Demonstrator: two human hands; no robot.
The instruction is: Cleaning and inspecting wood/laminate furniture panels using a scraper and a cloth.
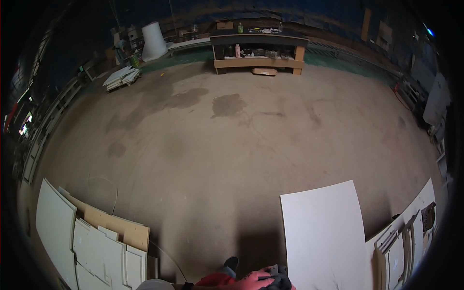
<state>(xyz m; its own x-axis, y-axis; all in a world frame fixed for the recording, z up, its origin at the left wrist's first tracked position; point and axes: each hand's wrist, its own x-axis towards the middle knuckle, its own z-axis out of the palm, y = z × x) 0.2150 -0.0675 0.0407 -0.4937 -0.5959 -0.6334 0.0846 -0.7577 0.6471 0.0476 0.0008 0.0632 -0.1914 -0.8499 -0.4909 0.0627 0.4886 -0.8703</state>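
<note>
At the bottom edge, my left hand [255,280] in a red glove comes in from the left and is closed around a small dark grey object [279,279]; I cannot tell what the object is. The hand is just beside the near left edge of a large white board [323,232] lying flat on the concrete floor. A dark shoe [231,263] shows just above the hand. My right hand is out of view.
White and brown cut panels [96,239] are piled at the lower left, and more white panels [411,232] at the lower right. A wooden workbench [258,62] with bottles stands far off. A white roll [153,41] and stacked boards [121,77] sit at the far left. The floor has dark stains [227,104].
</note>
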